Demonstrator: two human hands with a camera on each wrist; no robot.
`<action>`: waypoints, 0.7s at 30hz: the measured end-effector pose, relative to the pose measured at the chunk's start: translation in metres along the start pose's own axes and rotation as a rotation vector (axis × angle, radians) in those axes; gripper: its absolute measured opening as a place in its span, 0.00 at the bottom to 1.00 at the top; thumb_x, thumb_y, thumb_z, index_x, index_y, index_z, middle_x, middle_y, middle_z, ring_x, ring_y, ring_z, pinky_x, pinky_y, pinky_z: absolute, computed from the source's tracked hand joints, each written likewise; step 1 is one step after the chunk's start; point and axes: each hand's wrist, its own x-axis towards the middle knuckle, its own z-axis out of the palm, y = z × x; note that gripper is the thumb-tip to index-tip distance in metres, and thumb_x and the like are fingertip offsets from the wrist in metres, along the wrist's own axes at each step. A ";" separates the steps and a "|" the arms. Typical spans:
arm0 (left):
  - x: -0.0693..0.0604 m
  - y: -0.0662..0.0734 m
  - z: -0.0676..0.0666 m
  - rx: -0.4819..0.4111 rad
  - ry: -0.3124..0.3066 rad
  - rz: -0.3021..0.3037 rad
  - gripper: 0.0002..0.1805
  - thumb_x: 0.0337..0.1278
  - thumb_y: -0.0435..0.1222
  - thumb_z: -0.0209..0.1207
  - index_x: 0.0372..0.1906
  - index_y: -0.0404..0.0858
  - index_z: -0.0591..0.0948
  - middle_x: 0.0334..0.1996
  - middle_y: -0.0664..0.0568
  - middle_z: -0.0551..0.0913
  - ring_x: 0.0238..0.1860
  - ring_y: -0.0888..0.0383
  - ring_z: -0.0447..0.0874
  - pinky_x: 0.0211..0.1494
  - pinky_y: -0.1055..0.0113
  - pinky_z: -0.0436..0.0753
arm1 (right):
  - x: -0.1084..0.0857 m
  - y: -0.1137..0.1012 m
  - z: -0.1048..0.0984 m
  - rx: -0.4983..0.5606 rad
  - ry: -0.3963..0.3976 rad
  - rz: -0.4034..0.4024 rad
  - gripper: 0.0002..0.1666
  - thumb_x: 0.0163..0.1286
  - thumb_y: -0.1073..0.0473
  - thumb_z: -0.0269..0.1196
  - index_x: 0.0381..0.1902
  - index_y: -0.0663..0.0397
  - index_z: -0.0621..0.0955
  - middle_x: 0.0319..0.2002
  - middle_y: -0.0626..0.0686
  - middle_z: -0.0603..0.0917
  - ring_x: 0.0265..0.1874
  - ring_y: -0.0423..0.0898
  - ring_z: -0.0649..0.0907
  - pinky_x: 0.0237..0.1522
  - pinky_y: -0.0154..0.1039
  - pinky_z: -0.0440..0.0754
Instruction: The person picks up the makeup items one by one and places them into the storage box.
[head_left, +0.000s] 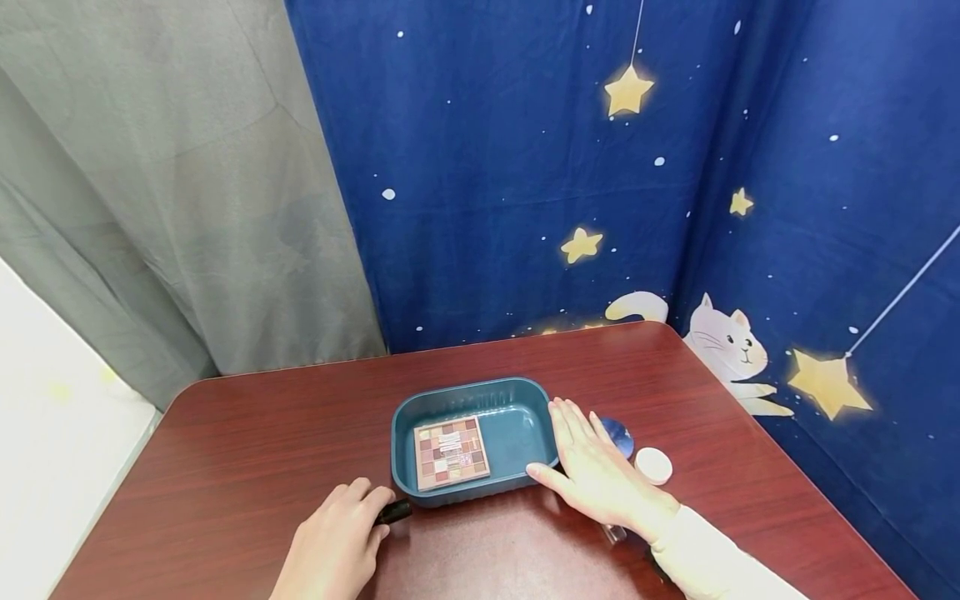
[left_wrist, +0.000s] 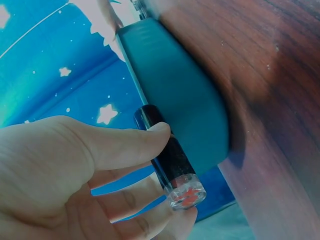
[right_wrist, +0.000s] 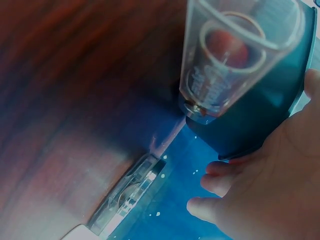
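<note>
A teal plastic basin (head_left: 517,433) stands on the table, with an eyeshadow palette (head_left: 452,452) lying in its left half. My left hand (head_left: 337,537) is just outside the basin's near left corner. Between thumb and fingers it pinches a black lipstick tube (left_wrist: 172,155) with a clear end showing red. Fingers stretched out, my right hand (head_left: 592,467) lies over the basin's right rim, palm down. A clear container (right_wrist: 235,60) stands close to the basin in the right wrist view, with a clear-sided flat case (right_wrist: 127,195) near it.
Right of the basin, partly behind the right hand, lie a dark blue round item (head_left: 618,435) and a white round lid-like item (head_left: 654,465). A small clear item (head_left: 613,533) shows under the right wrist. Curtains (head_left: 510,167) hang behind the wooden table (head_left: 300,425).
</note>
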 end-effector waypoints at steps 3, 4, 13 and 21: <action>0.002 0.001 -0.001 -0.005 0.037 0.011 0.15 0.47 0.33 0.75 0.39 0.48 0.83 0.31 0.64 0.71 0.36 0.60 0.73 0.31 0.60 0.79 | 0.000 0.000 -0.001 0.006 -0.001 0.001 0.60 0.69 0.23 0.50 0.80 0.59 0.52 0.79 0.55 0.54 0.78 0.54 0.54 0.73 0.63 0.52; 0.002 0.002 -0.001 -0.008 0.051 0.014 0.15 0.47 0.33 0.75 0.39 0.48 0.83 0.31 0.64 0.71 0.36 0.60 0.73 0.31 0.60 0.79 | 0.000 0.000 -0.001 0.006 -0.002 0.002 0.60 0.69 0.23 0.50 0.80 0.59 0.51 0.79 0.55 0.54 0.78 0.54 0.54 0.73 0.63 0.52; 0.009 0.006 -0.006 -0.008 0.095 0.032 0.14 0.50 0.32 0.73 0.42 0.47 0.84 0.32 0.63 0.73 0.37 0.60 0.73 0.30 0.61 0.79 | 0.000 -0.001 -0.002 0.009 -0.004 0.005 0.59 0.70 0.24 0.52 0.80 0.60 0.52 0.79 0.55 0.54 0.78 0.54 0.54 0.73 0.63 0.51; 0.015 0.010 -0.009 -0.010 0.121 0.047 0.16 0.49 0.32 0.74 0.43 0.47 0.84 0.32 0.63 0.73 0.38 0.59 0.75 0.31 0.61 0.79 | 0.000 -0.001 -0.002 0.010 -0.003 0.007 0.59 0.69 0.24 0.52 0.81 0.59 0.51 0.79 0.55 0.54 0.78 0.54 0.54 0.73 0.63 0.51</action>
